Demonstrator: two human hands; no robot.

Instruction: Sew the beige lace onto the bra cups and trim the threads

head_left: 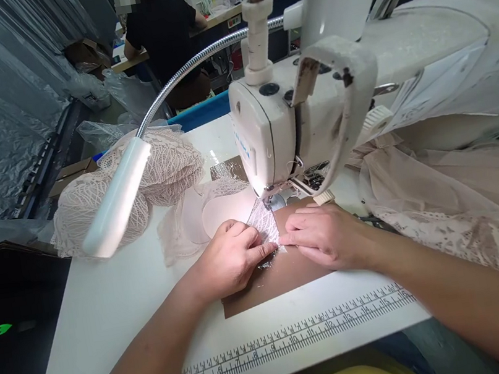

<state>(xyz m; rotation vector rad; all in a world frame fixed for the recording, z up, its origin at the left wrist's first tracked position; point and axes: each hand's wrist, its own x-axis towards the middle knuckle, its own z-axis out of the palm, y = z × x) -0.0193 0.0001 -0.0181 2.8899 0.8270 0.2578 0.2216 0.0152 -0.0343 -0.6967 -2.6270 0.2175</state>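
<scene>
A strip of pale lace fabric (265, 222) lies under the needle area of a white sewing machine (266, 141). My left hand (234, 257) presses on the lace from the left, its fingers curled and a fingertip at the fabric's near end. From the right, my right hand (325, 235) pinches the edge of the same lace, fingers closed. Beneath both hands is a brown sheet (265, 291) on the white table. Beside my left hand, a smooth pale oval piece (223, 213) joins more lace.
Piled lace (166, 162) sits at the back left under a lamp (117, 197) on a bendable metal neck. Sheer fabric (446, 182) covers the right side. A ruler strip (295, 336) runs along the front edge. A person (166, 37) sits at another table behind.
</scene>
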